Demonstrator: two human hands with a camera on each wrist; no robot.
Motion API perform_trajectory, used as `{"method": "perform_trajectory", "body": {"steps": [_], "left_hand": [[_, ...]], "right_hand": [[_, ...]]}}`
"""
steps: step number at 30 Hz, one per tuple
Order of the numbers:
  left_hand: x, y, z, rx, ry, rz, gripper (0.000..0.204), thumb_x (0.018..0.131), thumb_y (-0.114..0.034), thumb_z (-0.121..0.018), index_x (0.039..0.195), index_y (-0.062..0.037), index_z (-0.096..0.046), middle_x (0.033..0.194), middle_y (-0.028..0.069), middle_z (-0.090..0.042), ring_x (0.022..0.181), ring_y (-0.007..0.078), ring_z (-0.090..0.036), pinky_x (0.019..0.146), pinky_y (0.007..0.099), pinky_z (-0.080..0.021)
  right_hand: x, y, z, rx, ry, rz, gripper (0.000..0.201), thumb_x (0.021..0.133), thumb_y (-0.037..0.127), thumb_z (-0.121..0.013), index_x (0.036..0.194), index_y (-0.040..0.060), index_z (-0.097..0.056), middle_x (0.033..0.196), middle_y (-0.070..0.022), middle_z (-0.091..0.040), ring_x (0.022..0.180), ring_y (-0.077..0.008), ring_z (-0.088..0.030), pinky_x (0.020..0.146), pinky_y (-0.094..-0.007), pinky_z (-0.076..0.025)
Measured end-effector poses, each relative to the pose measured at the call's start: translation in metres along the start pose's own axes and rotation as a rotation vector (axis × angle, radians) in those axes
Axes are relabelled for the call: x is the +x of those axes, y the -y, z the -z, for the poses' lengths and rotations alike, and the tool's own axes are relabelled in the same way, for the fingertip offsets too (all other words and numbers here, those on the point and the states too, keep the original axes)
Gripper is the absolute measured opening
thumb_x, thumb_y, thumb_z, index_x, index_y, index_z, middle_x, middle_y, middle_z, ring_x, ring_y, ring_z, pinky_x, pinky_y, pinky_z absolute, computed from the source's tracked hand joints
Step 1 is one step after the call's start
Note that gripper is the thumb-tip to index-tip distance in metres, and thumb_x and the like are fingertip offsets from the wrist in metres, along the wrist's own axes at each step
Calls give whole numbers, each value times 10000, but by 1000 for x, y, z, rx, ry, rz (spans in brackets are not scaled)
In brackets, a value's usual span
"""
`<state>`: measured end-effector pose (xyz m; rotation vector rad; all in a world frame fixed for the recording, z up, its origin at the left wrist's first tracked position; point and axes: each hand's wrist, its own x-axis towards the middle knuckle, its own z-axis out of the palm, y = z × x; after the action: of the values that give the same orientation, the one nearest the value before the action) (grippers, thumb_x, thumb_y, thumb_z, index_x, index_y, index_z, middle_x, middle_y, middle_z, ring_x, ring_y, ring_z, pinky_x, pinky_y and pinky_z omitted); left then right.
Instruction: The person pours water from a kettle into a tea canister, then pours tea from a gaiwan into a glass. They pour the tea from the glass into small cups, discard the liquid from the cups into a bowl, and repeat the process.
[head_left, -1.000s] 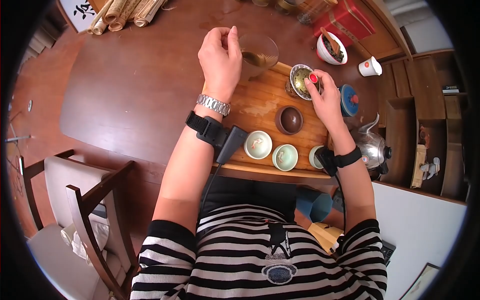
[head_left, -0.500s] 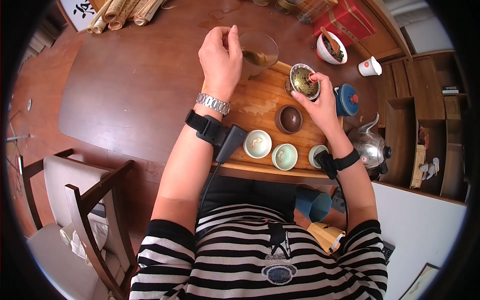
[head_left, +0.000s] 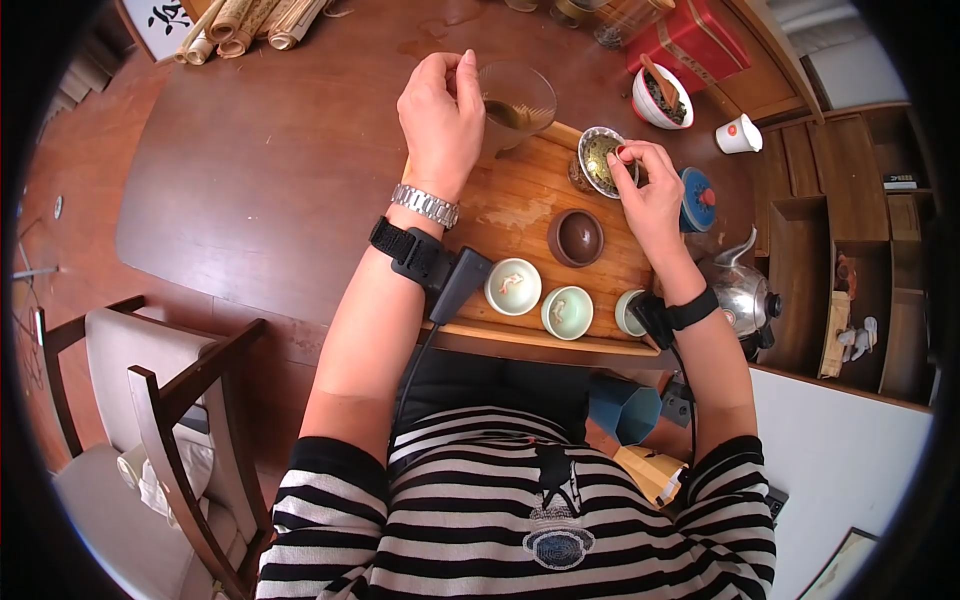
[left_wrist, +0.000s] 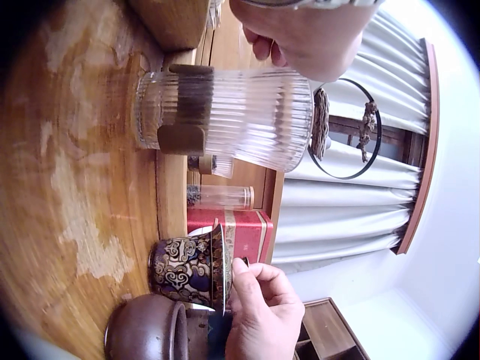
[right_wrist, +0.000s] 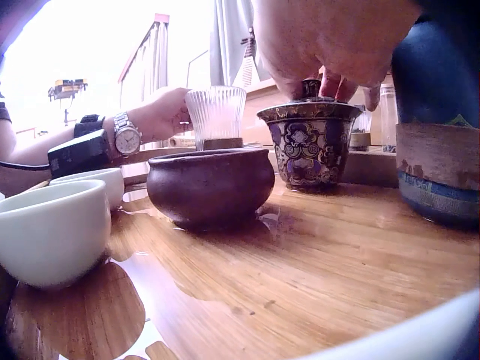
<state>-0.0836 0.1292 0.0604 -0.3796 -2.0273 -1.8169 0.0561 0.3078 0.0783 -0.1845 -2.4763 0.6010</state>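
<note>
Right wrist view shows patterned cup [right_wrist: 313, 154] side-on, upright on tray [right_wrist: 345, 247], right hand [right_wrist: 337, 37] pinching lid knob [right_wrist: 310, 88] (head view gets mostly the top). Left hand [head_left: 441, 125] by glass pitcher [head_left: 518, 100], can't tell if gripping.

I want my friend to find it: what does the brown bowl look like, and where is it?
On the big table is a wooden tray. Between its pale cups and the patterned cup sits a small round bowl. Unlike them, it's plain dark brown inside and out.
</note>
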Motion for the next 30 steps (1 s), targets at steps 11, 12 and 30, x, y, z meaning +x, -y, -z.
{"method": "perform_trajectory", "body": {"steps": [11, 12, 30], "left_hand": [[0, 0, 1, 12, 4, -13, 188, 835, -148, -565, 738, 13, -566, 651, 129, -571, 558, 250, -549, 532, 332, -443], [0, 0, 0, 12, 4, -13, 188, 835, -148, -565, 738, 13, -566, 651, 129, -571, 558, 250, -549, 532, 332, -443], [0, 5, -2, 27, -21, -36, 217, 851, -188, -575, 791, 19, -598, 631, 74, -586, 533, 126, -527, 525, 252, -435]], "right_hand": [[-3, -1, 0, -76, -13, 17, 205, 713, 111, -688, 794, 9, -529, 900, -154, -550, 846, -279, -555, 740, -342, -452], [-5, -2, -1, -76, -13, 16, 205, 713, 111, -688, 794, 9, -529, 900, -154, -550, 846, -279, -555, 740, -342, -452], [-6, -9, -10, -103, 62, 13, 506, 559, 153, -794, 909, 66, -439, 899, -98, -500, 833, -263, -514, 729, -353, -443]]}}
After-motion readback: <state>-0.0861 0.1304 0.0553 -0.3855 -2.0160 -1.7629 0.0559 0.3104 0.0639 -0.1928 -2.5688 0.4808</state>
